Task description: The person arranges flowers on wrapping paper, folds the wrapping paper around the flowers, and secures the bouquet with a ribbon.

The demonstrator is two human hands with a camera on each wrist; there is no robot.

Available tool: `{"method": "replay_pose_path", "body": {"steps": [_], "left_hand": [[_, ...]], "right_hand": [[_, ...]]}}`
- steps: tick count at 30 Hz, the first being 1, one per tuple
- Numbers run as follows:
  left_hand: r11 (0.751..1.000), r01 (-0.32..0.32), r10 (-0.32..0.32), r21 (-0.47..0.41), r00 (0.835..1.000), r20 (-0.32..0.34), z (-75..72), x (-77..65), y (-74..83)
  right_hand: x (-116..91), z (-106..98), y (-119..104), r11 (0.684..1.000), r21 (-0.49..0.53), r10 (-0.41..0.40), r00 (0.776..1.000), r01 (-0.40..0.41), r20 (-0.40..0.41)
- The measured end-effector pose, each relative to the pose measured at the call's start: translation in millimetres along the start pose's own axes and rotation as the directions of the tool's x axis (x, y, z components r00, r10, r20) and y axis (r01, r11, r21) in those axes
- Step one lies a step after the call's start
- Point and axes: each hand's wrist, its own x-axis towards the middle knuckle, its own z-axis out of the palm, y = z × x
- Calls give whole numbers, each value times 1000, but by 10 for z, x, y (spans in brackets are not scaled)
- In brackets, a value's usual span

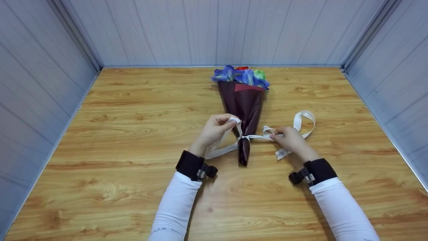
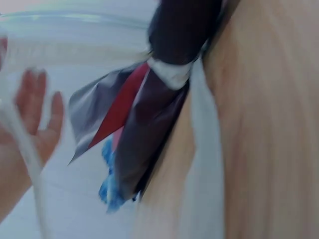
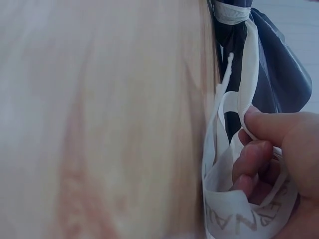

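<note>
A bouquet in dark maroon wrapping [image 1: 243, 107] lies on the table, flowers pointing away and narrow end towards me. White printed ribbon [image 1: 223, 152] is tied round its gathered neck, with a tail out to each side. My left hand [image 1: 214, 130] pinches one length of ribbon between thumb and fingers, just left of the neck. To the right, my right hand [image 1: 291, 139] grips the other tail, which runs straight from the knot [image 1: 245, 137]. In the right wrist view, thumb and curled fingers hold that ribbon [image 3: 251, 64], with a lettered loop hanging round them.
Blue flowers [image 1: 247, 77], with red and green ones behind, stick out of the wrapping's far end. A ribbon loop [image 1: 309, 117] and a loose ribbon end [image 1: 282, 154] lie about the right hand. Pale panel walls [image 1: 217, 33] enclose the wooden table [image 1: 133, 134].
</note>
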Motion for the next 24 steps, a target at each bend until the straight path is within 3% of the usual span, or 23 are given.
{"method": "replay_pose_path", "body": {"steps": [3,6,10,12,14,15,17,20,21,22,24], "left_hand": [[992,15,-27,-124,995,-99,85,51,-64],[992,29,-46,-123,989,-138,106,80,-111],[999,37,-39,-14,988,-150,89,100,-133],[998,40,-32,46,989,-147,80,106,-129],[993,41,-24,110,989,-146,75,107,-119],[990,41,-21,132,989,-145,73,108,-116],[985,44,-20,166,989,-144,73,108,-111],[979,56,-30,195,990,-136,78,107,-108],[978,63,-37,199,991,-129,79,106,-110],[977,70,-46,200,992,-120,81,105,-113],[978,79,-61,195,994,-95,84,106,-120]], "right_hand": [[1,3,-4,1000,10,-4,1000,4,4],[5,0,-4,1000,26,-3,1000,3,8],[14,-18,8,990,129,43,999,-47,31],[19,-28,25,960,267,78,996,-86,43],[17,-42,46,883,455,115,993,-118,35],[13,-52,58,825,552,130,991,-121,23],[-2,-77,82,657,746,165,986,-110,0],[-19,-136,134,341,939,209,977,-41,-33],[-22,-162,156,219,976,214,976,-13,-35],[-26,-189,177,97,995,219,975,16,-37],[-28,-242,221,-108,991,217,975,73,-49]]}}
